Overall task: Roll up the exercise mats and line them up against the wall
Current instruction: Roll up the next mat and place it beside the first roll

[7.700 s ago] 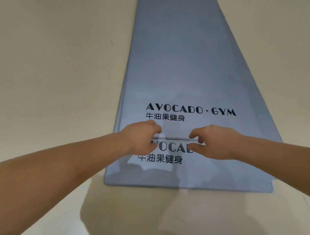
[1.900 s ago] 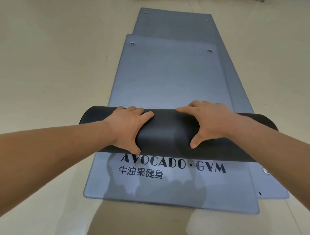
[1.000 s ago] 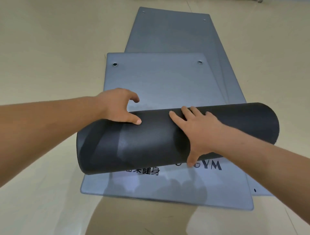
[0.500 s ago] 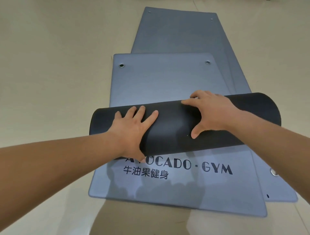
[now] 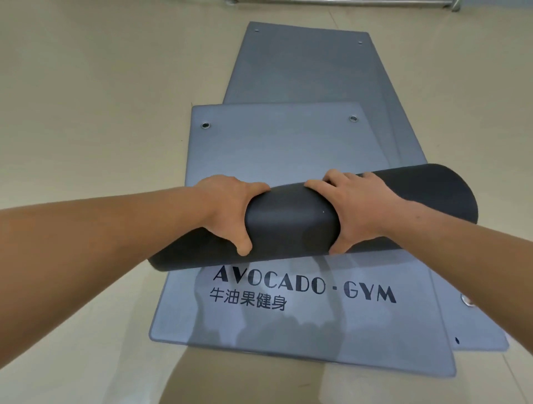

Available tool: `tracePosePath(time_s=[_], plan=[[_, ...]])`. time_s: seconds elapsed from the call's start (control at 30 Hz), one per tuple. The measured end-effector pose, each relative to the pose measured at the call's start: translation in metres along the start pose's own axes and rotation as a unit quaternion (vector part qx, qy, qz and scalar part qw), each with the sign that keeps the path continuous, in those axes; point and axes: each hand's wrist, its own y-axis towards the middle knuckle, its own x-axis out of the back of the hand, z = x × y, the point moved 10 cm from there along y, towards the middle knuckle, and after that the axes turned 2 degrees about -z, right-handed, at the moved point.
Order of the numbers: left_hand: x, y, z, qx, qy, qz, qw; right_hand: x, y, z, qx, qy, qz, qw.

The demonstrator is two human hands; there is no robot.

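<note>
**Both hands clamp a half-rolled mat**

The dark charcoal roll of foam exercise mat (image 5: pixel 291 219) lies crosswise under both hands. It is slanted, with its right end farther from the person than its left end. The left hand (image 5: pixel 227 213) grips the roll, fingers curled over the far side and thumb pressed on the near side. The right hand (image 5: pixel 356 207) grips it the same way, near the left, with a bare band of roll between them.

Just beyond the fingers, the unrolled blue-grey stretch (image 5: pixel 277 147) of this mat lies flat, with 2 metal eyelets (image 5: pixel 205 125) at its far corners. On the near side of the thumbs lies a flat blue-grey mat (image 5: pixel 302 325) printed "AVOCADO · GYM", and the roll rests on it.

A long blue-grey mat (image 5: pixel 305 66) reaches well past the hands. A similar corner with 1 eyelet shows under the right forearm; whether it is the same mat cannot be told.

All of it lies on a smooth beige floor (image 5: pixel 86 115). A metal rail (image 5: pixel 346 2) runs far beyond the hands.
</note>
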Motion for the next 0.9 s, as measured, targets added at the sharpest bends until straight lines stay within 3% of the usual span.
tracePosePath(time_s=[0.2,0.27,0.33,0.43,0.6,0.77,0.9], plan=[[-0.040,-0.029,-0.002,-0.008,-0.209,0.192,0.959,-0.011,-0.037,0.010,0.028,0.130,0.192,0.972],[-0.048,-0.029,0.000,-0.007,-0.237,0.207,0.949,-0.009,-0.043,0.020,0.031,0.099,0.180,0.978],[-0.046,-0.026,0.008,0.002,-0.262,0.202,0.944,0.003,-0.041,0.031,0.033,0.042,0.120,0.991],[-0.036,-0.017,0.030,0.030,-0.251,0.171,0.952,0.020,-0.036,0.047,0.043,0.009,0.041,0.998],[0.011,-0.019,0.059,0.070,-0.121,0.026,0.990,0.032,-0.018,0.034,-0.003,0.092,0.044,0.995],[0.036,-0.035,0.035,0.049,0.035,-0.131,0.990,0.054,0.024,0.025,-0.056,0.075,0.028,0.995],[0.004,-0.041,0.010,0.034,0.086,-0.098,0.991,0.061,0.053,0.027,-0.079,0.075,0.025,0.994]])
